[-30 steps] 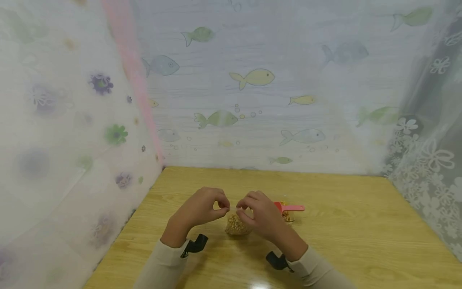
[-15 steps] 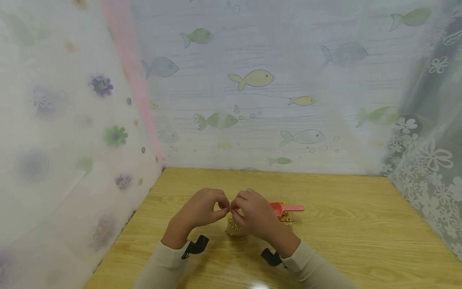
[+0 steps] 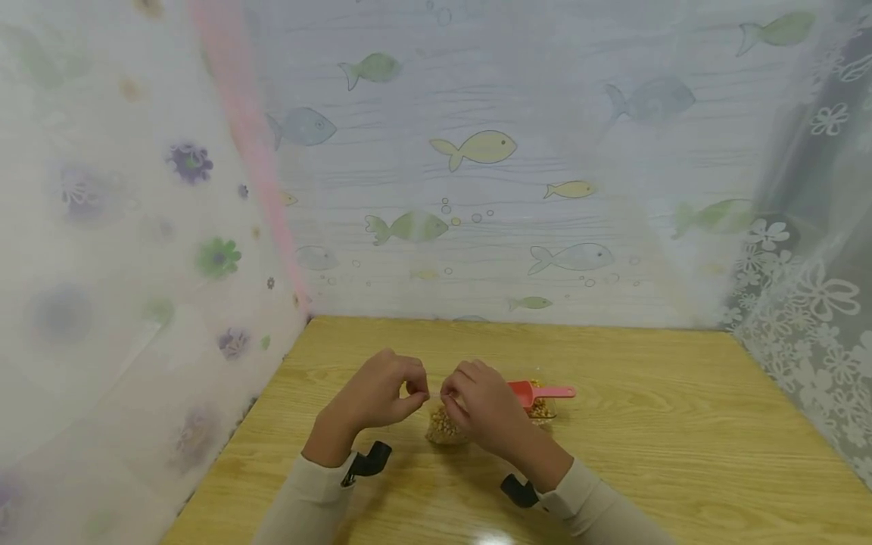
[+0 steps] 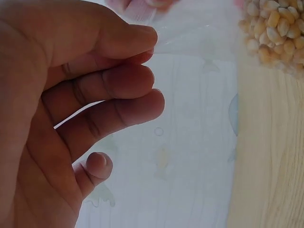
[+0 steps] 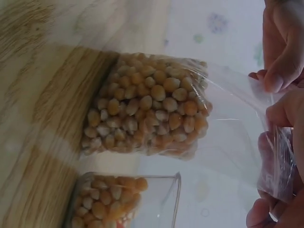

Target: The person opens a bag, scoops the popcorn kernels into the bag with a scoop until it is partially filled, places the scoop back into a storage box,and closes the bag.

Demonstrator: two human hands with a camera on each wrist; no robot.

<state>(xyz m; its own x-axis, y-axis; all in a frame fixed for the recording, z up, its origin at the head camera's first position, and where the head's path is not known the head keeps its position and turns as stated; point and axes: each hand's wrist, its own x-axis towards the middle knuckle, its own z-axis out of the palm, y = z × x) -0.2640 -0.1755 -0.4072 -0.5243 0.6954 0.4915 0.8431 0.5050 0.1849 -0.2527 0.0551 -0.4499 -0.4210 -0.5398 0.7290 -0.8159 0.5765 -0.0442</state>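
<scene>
A clear plastic zip bag (image 3: 446,430) of corn kernels stands upright on the table between both hands. Its lower part is full of kernels (image 5: 156,102), while the film above them is bare. With thumb and index finger, my left hand (image 3: 381,390) pinches one top corner of the bag; its other fingers are loosely bent in the left wrist view. My right hand (image 3: 490,405) pinches the top strip a short way to the right. In the right wrist view, film (image 5: 280,171) bunches between its thumb and fingers. Whether the seal is fully pressed is too fine to tell.
Just right of the bag is a clear container (image 5: 176,194) holding more corn kernels. A pink-red scoop (image 3: 555,392) lies across it, handle pointing right. The wood-grain table (image 3: 654,431) is bounded by patterned curtains (image 3: 477,91) behind and at both sides.
My right hand slid left along the bag's top until it met my left hand, then drew back slightly to the right. The left hand shifted slightly left. Bag, container and scoop stay put.
</scene>
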